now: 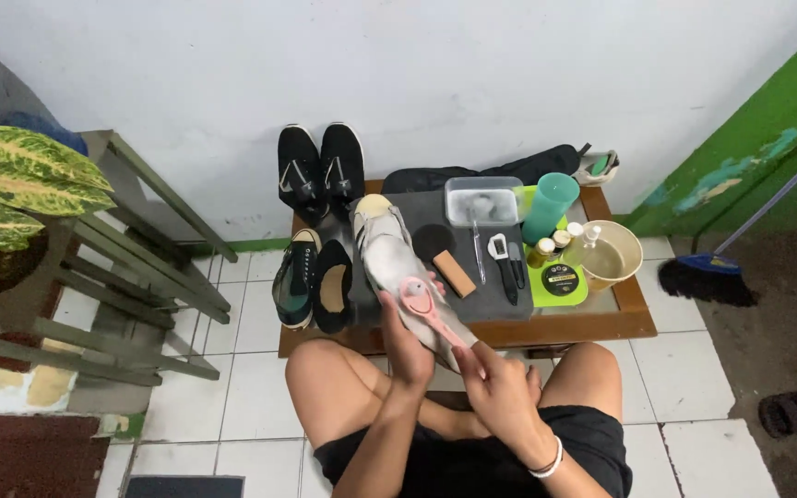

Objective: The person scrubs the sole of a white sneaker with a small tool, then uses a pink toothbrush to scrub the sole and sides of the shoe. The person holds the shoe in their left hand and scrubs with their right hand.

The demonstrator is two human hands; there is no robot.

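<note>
My left hand [408, 346] holds a white shoe [389, 258] from below, sole side turned up, its toe pointing away over the table. My right hand [500, 387] grips the handle of a pink brush [426, 304] whose round head lies on the shoe's sole. Both hands are above my bare knees, just in front of a low wooden table [620, 318].
On the table lie a dark mat [445, 217] with a wooden block, small tools, a clear box, a teal cup, little jars on a green tray and a bowl of liquid [609, 254]. Dark shoes stand at its left. A slatted bench, plant and broom flank it.
</note>
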